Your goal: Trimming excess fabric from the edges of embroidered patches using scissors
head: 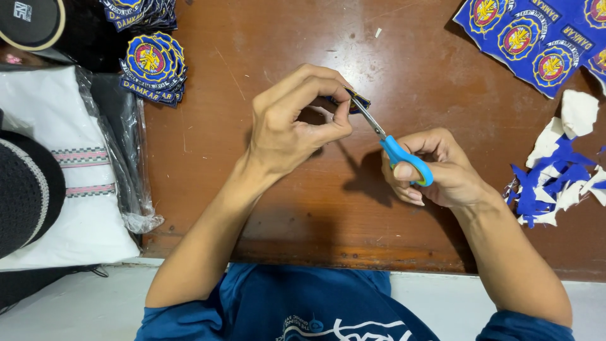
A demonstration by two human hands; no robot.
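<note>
My left hand [293, 123] pinches a small blue embroidered patch [358, 101] between thumb and fingers, above the brown wooden table [303, 208]. Most of the patch is hidden behind my fingers. My right hand [435, 170] grips small scissors with blue handles [404, 158], thumb through one loop. The metal blades point up and left and meet the patch's edge.
A stack of cut blue round patches [153, 68] lies at the upper left, with more above it. An uncut blue sheet of patches [536, 41] sits at the upper right. Blue and white trimmings [558, 177] pile up at the right. White folded cloth in plastic [63, 170] lies left.
</note>
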